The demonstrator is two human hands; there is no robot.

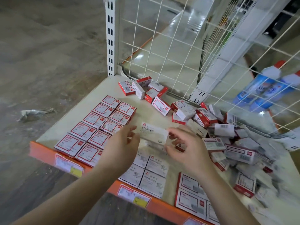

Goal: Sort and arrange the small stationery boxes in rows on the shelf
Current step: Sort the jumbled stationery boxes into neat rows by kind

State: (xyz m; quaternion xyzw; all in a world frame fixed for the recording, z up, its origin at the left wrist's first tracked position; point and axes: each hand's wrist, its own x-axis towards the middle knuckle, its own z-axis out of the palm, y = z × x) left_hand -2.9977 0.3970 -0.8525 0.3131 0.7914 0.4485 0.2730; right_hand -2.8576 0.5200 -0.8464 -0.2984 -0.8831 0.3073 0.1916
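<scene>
Two hands: both meet over the middle of the shelf and hold one white staples box between them.
Left hand: its fingers curl round the left end of the staples box.
Right hand: its thumb and fingers pinch the right end of the same box.
Staples box: it is white, has the word STAPLES on top, and is held just above the shelf.
Red-edged rows: two neat rows of white boxes with red frames lie flat, to the left of the staples box, running from the front edge toward the back.
Paper clip boxes: four white boxes lie flat, side by side, under the hands, nearer the front edge than the staples box.
Front right boxes: a few more red-edged boxes lie flat, to the right of the paper clip boxes.
Messy pile: many boxes lie jumbled and tilted, to the right of the staples box.
Back bunch: a small bunch of boxes lies loose, behind the staples box, near the wire grid.
Orange strip: it runs along the shelf's front edge and has price tags on it.
Blue bottles: they hang behind the wire, far right of the staples box, and look blurry.
</scene>
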